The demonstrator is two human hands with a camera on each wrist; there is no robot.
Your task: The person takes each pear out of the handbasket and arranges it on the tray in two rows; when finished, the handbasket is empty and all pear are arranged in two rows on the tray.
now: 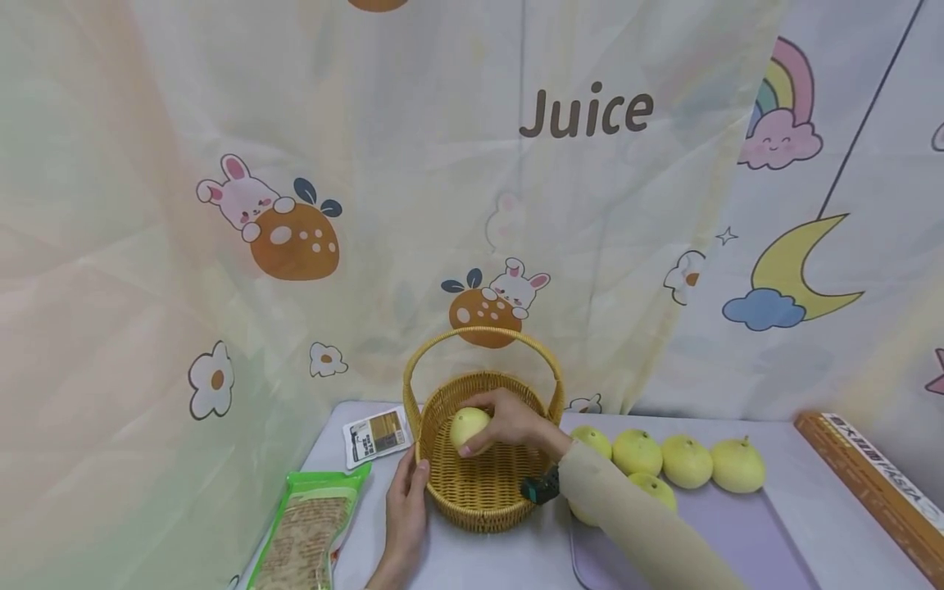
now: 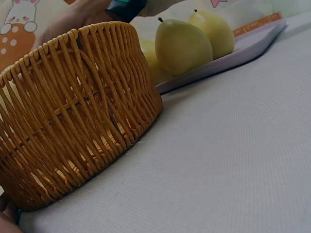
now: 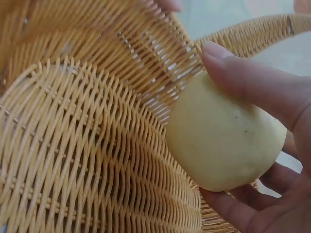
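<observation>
My right hand (image 1: 509,422) grips a pale yellow pear (image 1: 469,428) inside a woven wicker basket (image 1: 483,518). In the right wrist view the thumb lies over the pear (image 3: 226,136) and the other fingers pass beneath it, close to the basket's woven wall (image 3: 97,145). My left hand (image 1: 407,512) rests against the basket's outer left side, fingers fairly straight. The left wrist view shows the basket (image 2: 82,107) standing on the white tabletop, with only a bit of the left hand (image 2: 7,223) at the lower corner.
Several yellow pears (image 1: 687,460) sit on a lilac tray (image 1: 726,533) right of the basket. A long orange box (image 1: 873,492) lies at the far right. To the left are a white packet (image 1: 376,437) and a green-edged bag (image 1: 306,533). The basket's arched handle (image 1: 483,330) stands upright.
</observation>
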